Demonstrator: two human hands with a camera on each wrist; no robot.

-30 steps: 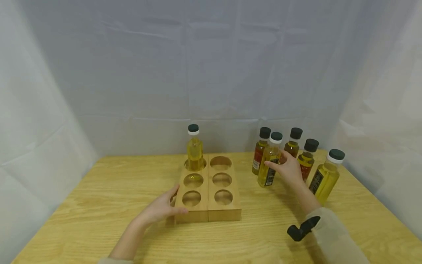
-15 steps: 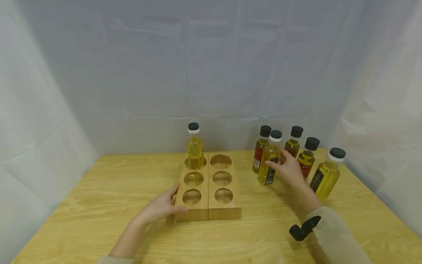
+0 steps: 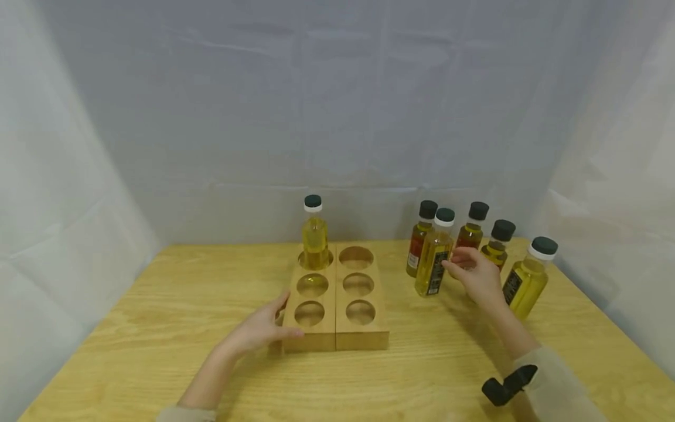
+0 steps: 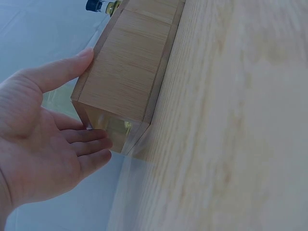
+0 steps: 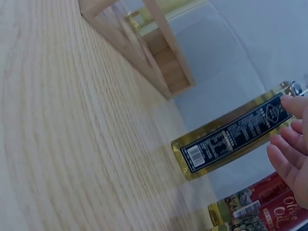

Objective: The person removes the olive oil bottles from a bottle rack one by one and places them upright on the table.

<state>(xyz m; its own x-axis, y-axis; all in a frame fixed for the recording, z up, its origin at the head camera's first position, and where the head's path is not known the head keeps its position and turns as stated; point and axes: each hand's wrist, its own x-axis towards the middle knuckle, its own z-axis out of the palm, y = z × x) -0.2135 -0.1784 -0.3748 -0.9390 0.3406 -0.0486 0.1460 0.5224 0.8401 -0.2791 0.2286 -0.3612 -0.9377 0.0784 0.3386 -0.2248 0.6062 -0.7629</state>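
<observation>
A wooden bottle rack (image 3: 336, 305), two blocks side by side with round holes, stands mid-table. My left hand (image 3: 258, 328) rests against its near left corner, thumb at the front and fingers along the left side. In the left wrist view, those fingers (image 4: 91, 149) lie loosely extended by the rack's end. An oil bottle (image 3: 314, 240) with a dark green cap sits upright in the far left hole. My right hand (image 3: 477, 275) is just right of another yellow oil bottle (image 3: 429, 264), fingers loosely bent and holding nothing; its thumb is close to the black label (image 5: 236, 132).
Red-labelled olive oil bottles with black caps (image 3: 428, 208) stand behind and beside my right hand. Farther right is another yellow oil bottle (image 3: 527, 281). Pale sheeting (image 3: 337, 117) rises behind the table (image 3: 211, 281) and on both sides.
My right hand has let go of the yellow oil bottle and drawn away to the right, leaving it standing upright. The left hand stays at the rack's corner. The view has shifted slightly.
</observation>
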